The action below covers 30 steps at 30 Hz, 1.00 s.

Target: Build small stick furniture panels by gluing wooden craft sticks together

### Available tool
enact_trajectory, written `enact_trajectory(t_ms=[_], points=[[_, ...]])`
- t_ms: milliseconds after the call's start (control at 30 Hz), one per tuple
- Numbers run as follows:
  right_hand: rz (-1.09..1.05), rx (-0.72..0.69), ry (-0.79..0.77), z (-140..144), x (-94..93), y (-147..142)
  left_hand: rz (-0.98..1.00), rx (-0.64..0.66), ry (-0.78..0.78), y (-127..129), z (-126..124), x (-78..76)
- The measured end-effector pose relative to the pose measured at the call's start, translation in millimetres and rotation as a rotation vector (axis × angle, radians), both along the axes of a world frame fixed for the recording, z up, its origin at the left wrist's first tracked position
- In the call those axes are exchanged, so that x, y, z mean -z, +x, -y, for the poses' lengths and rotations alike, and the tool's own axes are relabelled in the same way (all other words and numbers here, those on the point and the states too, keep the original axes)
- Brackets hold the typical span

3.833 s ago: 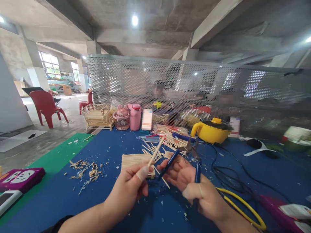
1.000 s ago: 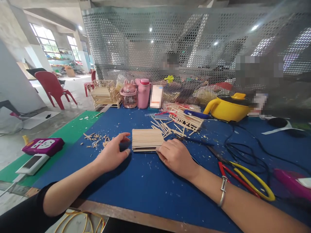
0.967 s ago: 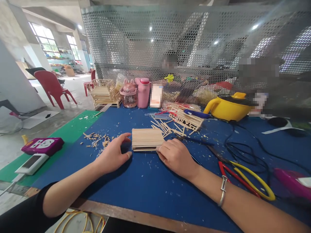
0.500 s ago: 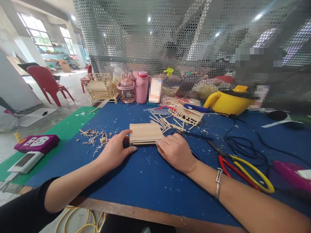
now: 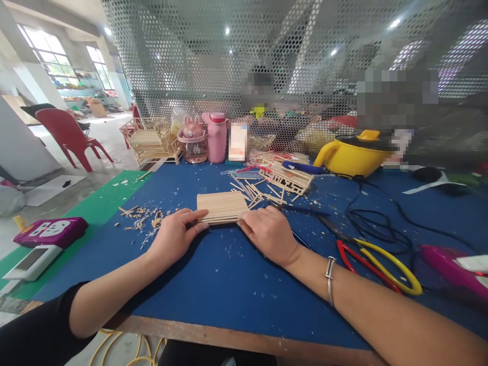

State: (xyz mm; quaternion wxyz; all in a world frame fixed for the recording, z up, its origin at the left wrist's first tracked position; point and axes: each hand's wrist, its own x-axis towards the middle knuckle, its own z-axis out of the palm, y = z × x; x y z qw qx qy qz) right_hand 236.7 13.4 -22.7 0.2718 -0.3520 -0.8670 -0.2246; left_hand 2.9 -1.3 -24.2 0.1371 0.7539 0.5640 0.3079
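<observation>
Both hands rest on the blue worktop point(image 5: 236, 284) and close in on a flat panel of wooden sticks point(image 5: 221, 206) lying between them — the left hand point(image 5: 173, 238) has its fingers point(image 5: 195, 215) stretched over the panel's near-left corner, thumb underneath, pinching its edge. The right hand point(image 5: 269, 234) presses curled fingers point(image 5: 247, 219) against the near-right edge, though a true grip there cannot be told. Beyond the fingertips lie loose sticks point(image 5: 253, 190) and a stick frame point(image 5: 285, 178); right of the right hand — cutters with yellow and red handles point(image 5: 375, 259).

Both hands are closing in: left hand point(image 5: 173, 235) and right hand point(image 5: 269, 233) now pinching the stick panel point(image 5: 221, 207) at frame centre, cutters put down.
</observation>
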Motion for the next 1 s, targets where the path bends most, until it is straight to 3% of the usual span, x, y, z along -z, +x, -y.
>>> enact_trajectory(t_ms=[167,267,333,533,833,1000], points=[[-0.473,0.063,-0.452,0.9,-2.2,5.1,0.086,-0.011,-0.057,-1.9,-5.1,-3.3],[-0.698,-0.025,-0.729,-0.2,-7.0,5.6,0.148,-0.035,-0.102,-3.6,-10.7,-10.6],[-0.793,-0.085,-0.792,0.5,-13.1,6.0,0.198,-0.042,-0.144,-4.2,-15.4,-19.8],[-0.804,-0.030,-0.617,8.4,-27.8,13.3,0.329,0.081,-0.339,1.6,-24.2,-42.7],[-0.674,0.002,-0.339,6.0,-24.6,16.1,0.576,0.057,-0.306,9.8,-14.0,-21.4],[-0.632,0.017,-0.309,7.7,-24.2,11.7,0.629,0.035,-0.304,11.5,-11.3,-18.8]])
